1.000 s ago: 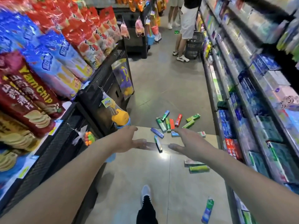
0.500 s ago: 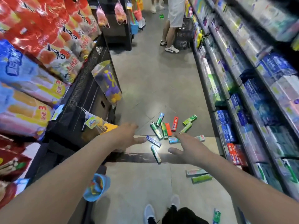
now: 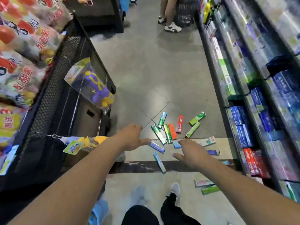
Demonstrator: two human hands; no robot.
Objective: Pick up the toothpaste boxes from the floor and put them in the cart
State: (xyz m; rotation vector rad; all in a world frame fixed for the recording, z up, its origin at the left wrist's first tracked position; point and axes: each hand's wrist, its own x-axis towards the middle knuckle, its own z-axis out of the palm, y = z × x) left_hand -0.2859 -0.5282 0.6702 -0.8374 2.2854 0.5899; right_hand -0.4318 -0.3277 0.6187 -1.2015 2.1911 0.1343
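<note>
**Hands above scattered boxes in the aisle**

Toothpaste boxes [image 3: 168, 132] lie scattered on the floor [image 3: 154, 70], most in a loose cluster near the shelf [image 3: 243, 111] along the aisle's right edge; two more [image 3: 206, 185] lie nearer the person's shoes. The left hand [image 3: 131, 137] and right hand [image 3: 190, 153] reach out over the cluster, fingers spread and empty, holding nothing. A rack of snack bags [image 3: 24, 46] lines the left edge. At the far end another person's legs stand beside a basket [image 3: 185, 15].

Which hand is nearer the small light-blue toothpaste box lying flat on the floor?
Right. The right hand has fingertips beside the small light-blue toothpaste box; the left hand hangs farther off, to its left.
</note>
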